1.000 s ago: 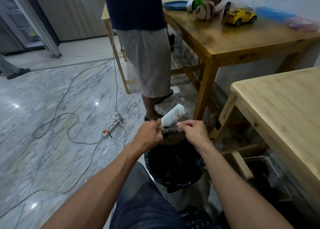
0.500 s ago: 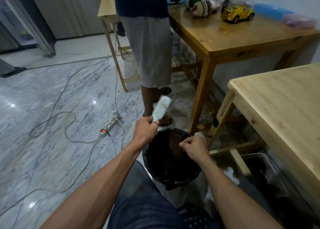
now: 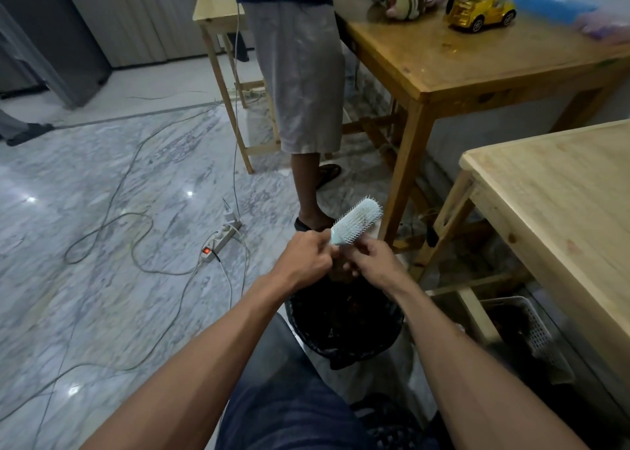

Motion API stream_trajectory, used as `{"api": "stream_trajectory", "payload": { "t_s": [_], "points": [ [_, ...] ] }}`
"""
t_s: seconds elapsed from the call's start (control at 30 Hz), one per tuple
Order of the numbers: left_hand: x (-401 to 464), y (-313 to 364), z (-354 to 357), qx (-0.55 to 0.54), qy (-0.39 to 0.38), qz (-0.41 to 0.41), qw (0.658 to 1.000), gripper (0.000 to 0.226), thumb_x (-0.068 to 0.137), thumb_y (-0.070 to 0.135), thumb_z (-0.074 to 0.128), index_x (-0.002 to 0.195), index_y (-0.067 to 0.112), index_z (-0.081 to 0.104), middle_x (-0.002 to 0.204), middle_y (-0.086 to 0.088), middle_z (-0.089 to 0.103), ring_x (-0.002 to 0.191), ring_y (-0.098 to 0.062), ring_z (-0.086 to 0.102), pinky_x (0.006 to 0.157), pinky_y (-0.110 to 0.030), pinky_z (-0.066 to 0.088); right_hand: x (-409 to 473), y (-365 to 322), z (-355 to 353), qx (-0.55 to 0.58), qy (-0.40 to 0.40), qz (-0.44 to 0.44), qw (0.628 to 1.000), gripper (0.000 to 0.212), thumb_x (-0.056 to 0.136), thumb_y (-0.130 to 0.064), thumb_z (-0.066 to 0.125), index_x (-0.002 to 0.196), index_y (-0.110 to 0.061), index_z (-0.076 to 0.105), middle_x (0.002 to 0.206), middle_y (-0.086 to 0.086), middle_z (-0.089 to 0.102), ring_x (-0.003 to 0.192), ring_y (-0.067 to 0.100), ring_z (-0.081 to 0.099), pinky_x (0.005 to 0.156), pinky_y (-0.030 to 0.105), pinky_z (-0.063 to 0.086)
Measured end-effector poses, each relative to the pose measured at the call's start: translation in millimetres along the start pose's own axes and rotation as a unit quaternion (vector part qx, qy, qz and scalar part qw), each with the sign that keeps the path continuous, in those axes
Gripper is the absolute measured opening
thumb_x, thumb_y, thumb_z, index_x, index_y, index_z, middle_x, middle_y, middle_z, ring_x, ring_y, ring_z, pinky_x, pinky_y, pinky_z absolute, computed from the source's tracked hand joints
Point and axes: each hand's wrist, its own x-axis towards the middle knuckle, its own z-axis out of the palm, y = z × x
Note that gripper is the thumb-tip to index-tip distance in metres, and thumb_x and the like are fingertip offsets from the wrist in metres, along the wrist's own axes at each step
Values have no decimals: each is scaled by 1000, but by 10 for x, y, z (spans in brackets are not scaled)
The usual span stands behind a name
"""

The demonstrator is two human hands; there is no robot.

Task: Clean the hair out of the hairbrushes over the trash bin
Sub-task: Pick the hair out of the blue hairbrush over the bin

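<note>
Marble floor, black trash bin (image 3: 344, 327) below your hands. Left hand (image 3: 303, 258) fingers clamped on hairbrush (image 3: 356, 221) handle; right hand (image 3: 370, 262) fingers pinched together at bristle base. Pull hair straight down into bin.

No readable text, label, brand or number shows on anything in view

Right hand (image 3: 370, 262) has come up from over the trash bin (image 3: 344, 327) and is back at the hairbrush (image 3: 356, 221) base, touching the left hand (image 3: 306, 257). Brush head now tilts toward the upper right of the frame, bristles facing the camera.
</note>
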Motion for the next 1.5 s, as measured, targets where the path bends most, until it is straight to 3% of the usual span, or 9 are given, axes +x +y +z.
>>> {"api": "stream_trajectory", "payload": {
  "t_s": [0.1,0.33,0.43,0.57,0.77,0.87,1.03,1.23,1.5],
  "points": [
    [23,39,-69,-104,11,-36,994,18,94,17,57,92,11,73,46,13,50,42,1,44,51,-26,37,-16,254,133,8,83,8,996,22,102,-15,62,87,-22,77,66,-2,70,56,6,59,56,23,50],
    [155,195,-407,-210,60,-46,975,31,93,18,56,65,23,70,54,7,46,45,-13,39,51,-31,32,-81,919,209,-68,110,161,978,19,101,-14,63,106,-4,78,77,4,74,66,11,66,62,19,55],
    [158,162,-406,-113,45,-32,992,21,93,20,58,84,7,72,55,2,43,43,-10,36,48,-25,31,-32,842,253,-79,46,204,975,42,101,1,53,139,-12,62,125,6,69,84,16,70,66,29,62],
    [101,11,-285,-9,29,-39,999,29,95,14,59,68,3,56,52,1,42,46,-13,38,41,-21,25,23,491,111,-54,-40,282,957,91,91,7,40,165,-35,9,163,12,34,101,35,74,51,34,60],
    [92,-41,-157,9,-2,-55,998,25,87,20,57,92,1,72,63,-11,58,60,-28,53,54,-36,41,119,178,-208,-311,-87,220,921,48,98,-3,43,143,-6,58,150,14,55,133,32,55,104,36,46],
    [101,-43,-123,28,-12,-42,999,24,85,18,57,93,3,72,63,-10,60,64,-32,57,61,-44,49,151,181,-234,-205,-59,228,950,54,95,-8,54,147,-21,53,131,10,62,107,23,66,81,31,52],
    [28,-193,-28,53,-9,-61,997,18,88,17,58,93,6,71,59,-4,55,63,-31,58,55,-34,38,149,-15,-179,131,49,196,970,34,105,-26,52,128,-5,65,105,12,76,95,27,75,82,39,63],
    [-72,-340,89,78,7,-56,995,29,83,29,54,93,7,70,67,-15,62,64,-34,59,55,-34,39,107,-325,-201,54,34,173,983,49,97,-51,62,100,-4,76,91,13,81,75,21,76,65,34,65],
    [-160,-321,146,168,38,18,985,30,87,27,53,109,11,66,80,-14,58,78,-39,62,59,-33,35,90,-363,-114,40,80,158,983,19,89,-2,76,71,0,73,67,13,70,43,8,61,47,15,55]
  ]
}}
